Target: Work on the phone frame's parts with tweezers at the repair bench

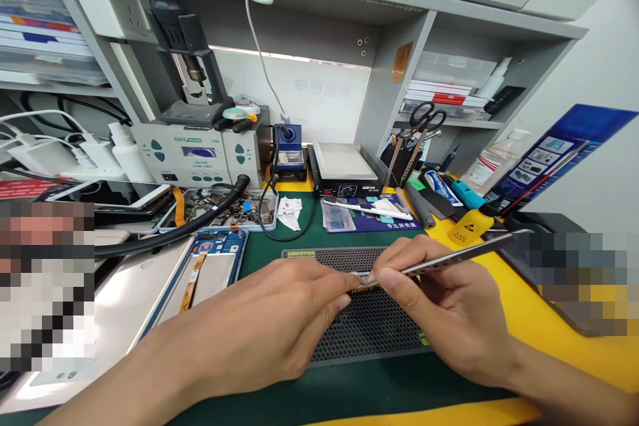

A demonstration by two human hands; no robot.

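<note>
My right hand [444,306] is closed around metal tweezers [449,258], whose tips meet a small flat part [363,279] over a black perforated mat [369,326]. My left hand [279,319] is closed in a pinch on the same small part from the left; I cannot make out what the part is. Both hands hover just above the mat, fingertips nearly touching. To the left of my left hand lies an opened phone [210,269] with a blue frame and an orange flex cable.
A soldering station [200,156], a hot plate [344,170], a tray of small parts [229,210] and a black hose [174,229] stand behind the green bench mat [259,246]. Scissors and tools [419,140] sit at the back right. A yellow surface [529,306] lies right.
</note>
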